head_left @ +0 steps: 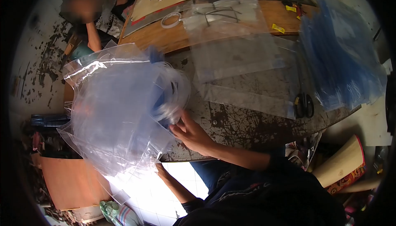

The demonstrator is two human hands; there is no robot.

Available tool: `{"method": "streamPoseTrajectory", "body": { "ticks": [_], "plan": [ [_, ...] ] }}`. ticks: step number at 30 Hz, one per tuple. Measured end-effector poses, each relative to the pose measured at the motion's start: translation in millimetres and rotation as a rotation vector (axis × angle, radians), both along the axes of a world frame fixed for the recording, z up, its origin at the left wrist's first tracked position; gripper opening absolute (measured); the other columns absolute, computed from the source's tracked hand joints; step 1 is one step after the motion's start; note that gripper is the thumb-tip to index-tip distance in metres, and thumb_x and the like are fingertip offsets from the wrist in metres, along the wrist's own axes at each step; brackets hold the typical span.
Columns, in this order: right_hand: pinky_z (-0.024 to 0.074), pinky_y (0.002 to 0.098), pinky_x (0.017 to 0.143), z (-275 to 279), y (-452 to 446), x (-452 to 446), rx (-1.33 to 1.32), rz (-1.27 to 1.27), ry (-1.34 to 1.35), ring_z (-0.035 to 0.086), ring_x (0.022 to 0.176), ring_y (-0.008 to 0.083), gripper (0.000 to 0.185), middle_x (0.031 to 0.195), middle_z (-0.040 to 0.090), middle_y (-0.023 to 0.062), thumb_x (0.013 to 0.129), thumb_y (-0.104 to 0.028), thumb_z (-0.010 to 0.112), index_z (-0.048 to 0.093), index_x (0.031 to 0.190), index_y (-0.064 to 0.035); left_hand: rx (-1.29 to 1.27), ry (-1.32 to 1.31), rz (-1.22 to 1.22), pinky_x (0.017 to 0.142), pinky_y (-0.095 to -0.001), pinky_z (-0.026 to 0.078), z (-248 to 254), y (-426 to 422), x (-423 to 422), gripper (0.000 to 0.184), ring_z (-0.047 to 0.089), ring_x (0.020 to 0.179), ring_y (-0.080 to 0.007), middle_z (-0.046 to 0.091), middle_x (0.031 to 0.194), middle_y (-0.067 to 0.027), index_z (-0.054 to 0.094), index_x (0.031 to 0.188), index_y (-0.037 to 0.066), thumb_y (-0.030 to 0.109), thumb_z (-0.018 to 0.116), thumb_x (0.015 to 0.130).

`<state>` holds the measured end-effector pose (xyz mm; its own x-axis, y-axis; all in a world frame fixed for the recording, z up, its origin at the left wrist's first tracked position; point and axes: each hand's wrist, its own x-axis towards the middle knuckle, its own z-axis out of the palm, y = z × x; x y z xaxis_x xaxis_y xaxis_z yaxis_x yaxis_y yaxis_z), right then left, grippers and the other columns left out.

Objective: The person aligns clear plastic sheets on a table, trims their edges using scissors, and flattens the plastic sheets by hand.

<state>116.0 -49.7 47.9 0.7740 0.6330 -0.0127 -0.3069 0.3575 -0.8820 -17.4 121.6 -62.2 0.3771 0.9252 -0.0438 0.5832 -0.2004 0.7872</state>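
A large bundle of clear plastic sheets (111,114) hangs over the table's near left edge, blurred in places. My left hand (160,169) holds it at the lower edge; most of its fingers are hidden behind the plastic. At the bundle's right side is a coil of clear plastic strips (177,81), smeared by motion. My right hand (187,132) has its bent fingers closed on the lower end of this coil. Blue film shows between the coil and the sheets.
More clear plastic bags (235,52) lie flat on the worn table (231,123). Black-handled scissors (304,105) rest right of them, beside a tall bluish stack of plastic (342,57). A tape roll (170,20) lies farther back. Another person (94,36) sits at the far left.
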Motion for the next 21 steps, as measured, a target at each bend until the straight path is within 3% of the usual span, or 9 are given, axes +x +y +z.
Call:
{"method": "streamPoseTrajectory", "body": {
  "ticks": [4,6,8,10,13,14,16,18,21],
  "plan": [
    [0.0361,0.0369,0.098,6.9,-15.8,13.3,-0.060,0.091,0.086,0.028,0.127,0.0296,0.064,0.140,0.016,0.0163,0.090,-0.023,0.048,0.007,0.137,-0.0079,0.014,0.001,-0.029,0.091,-0.0425,0.033,1.8,4.9,1.3,0.047,0.045,0.105,-0.0371,0.051,0.107,-0.0285,0.049,0.110,-0.007,0.034,0.039,0.090],
    [0.0396,0.0358,0.095,28.6,-44.6,17.7,-0.104,0.085,0.060,0.034,0.123,0.0294,0.058,0.137,0.024,0.0187,0.089,-0.026,0.049,0.020,0.135,-0.0061,0.040,0.002,-0.046,0.091,-0.0423,0.033,6.3,2.6,-0.8,0.048,0.044,0.106,-0.0372,0.050,0.108,-0.0289,0.048,0.111,-0.008,0.035,0.038,0.090],
    [0.0389,0.0377,0.095,40.1,-78.5,32.6,-0.687,0.196,-0.547,0.040,0.119,0.0319,0.052,0.133,0.033,0.0206,0.087,-0.028,0.053,0.035,0.129,-0.0039,0.072,-0.007,-0.051,0.091,-0.0421,0.033,18.1,-10.0,-2.5,0.049,0.044,0.107,-0.0374,0.050,0.108,-0.0293,0.048,0.111,-0.008,0.036,0.038,0.091],
    [0.0364,0.0400,0.096,52.8,-111.0,48.6,-0.952,-0.038,-0.922,0.041,0.117,0.0340,0.050,0.129,0.039,0.0203,0.084,-0.032,0.055,0.044,0.122,-0.0030,0.109,-0.015,-0.033,0.093,-0.0448,0.031,46.2,-44.2,5.6,0.053,0.043,0.110,-0.0378,0.050,0.107,-0.0286,0.047,0.114,-0.006,0.040,0.037,0.090],
    [0.0327,0.0435,0.097,47.1,-162.1,81.6,-1.281,-0.282,-1.136,0.038,0.119,0.0343,0.051,0.130,0.039,0.0178,0.082,-0.037,0.055,0.044,0.121,-0.0046,0.292,-0.135,0.043,0.093,-0.0508,0.029,75.5,-105.6,21.2,0.054,0.040,0.111,-0.0376,0.044,0.112,-0.0270,0.045,0.115,-0.004,0.043,0.037,0.090],
    [0.0325,0.0440,0.097,39.9,-177.4,88.2,-1.391,-0.287,-1.145,0.038,0.119,0.0339,0.051,0.129,0.039,0.0173,0.082,-0.038,0.055,0.045,0.120,-0.0051,0.520,-0.255,0.096,0.087,-0.0516,0.032,65.0,-122.2,23.1,0.050,0.040,0.107,-0.0367,0.040,0.115,-0.0271,0.046,0.112,-0.005,0.039,0.040,0.090],
    [0.0326,0.0449,0.097,30.2,-200.9,81.4,-1.423,-0.261,-1.160,0.038,0.120,0.0340,0.051,0.129,0.039,0.0169,0.082,-0.037,0.055,0.044,0.121,-0.0053,0.694,-0.279,-0.103,0.102,-0.0536,0.017,74.2,-153.9,18.0,0.050,0.023,0.125,-0.0383,0.029,0.129,-0.0202,0.045,0.113,-0.001,0.042,0.044,0.087],
    [0.0326,0.0459,0.096,25.2,-224.2,67.9,-1.458,-0.219,-1.182,0.037,0.120,0.0341,0.051,0.129,0.039,0.0164,0.082,-0.037,0.055,0.043,0.121,-0.0054,0.699,-0.319,-0.209,0.099,-0.0546,0.021,77.5,-173.9,14.3,0.043,0.023,0.125,-0.0359,0.032,0.127,-0.0191,0.049,0.107,0.000,0.036,0.051,0.084],
    [0.0347,0.0468,0.093,25.6,-247.9,37.6,-1.373,-0.191,-1.106,0.038,0.119,0.0335,0.051,0.130,0.040,0.0147,0.082,-0.035,0.055,0.042,0.121,-0.0057,0.648,-0.307,-0.721,0.095,-0.0522,0.027,99.1,-189.3,23.0,0.033,0.032,0.121,-0.0352,0.034,0.125,-0.0191,0.053,0.103,0.002,0.021,0.059,0.077]
  ]
}}
